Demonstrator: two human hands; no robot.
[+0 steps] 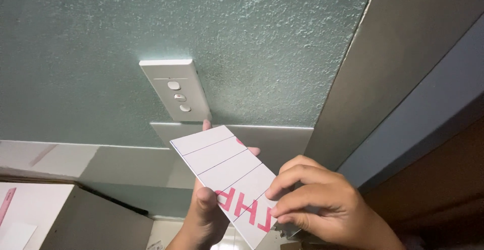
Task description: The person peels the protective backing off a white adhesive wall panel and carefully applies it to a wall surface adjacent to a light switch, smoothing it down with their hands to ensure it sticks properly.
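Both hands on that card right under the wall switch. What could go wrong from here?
1. The card is pinched only near its lower end, left hand behind and right hand on the front, so the long free end may flex or slip.
2. Its top corner sits close below the wall switch; a push upward could bump a button.
3. The right fingers cover part of the pink lettering, which may hamper reading it.

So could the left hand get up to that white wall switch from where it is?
Probably yes. The left hand sits just below the switch plate, one fingertip already near its lower edge, with bare wall between. It grips the white card, though, so it would have to let go or lift that along.
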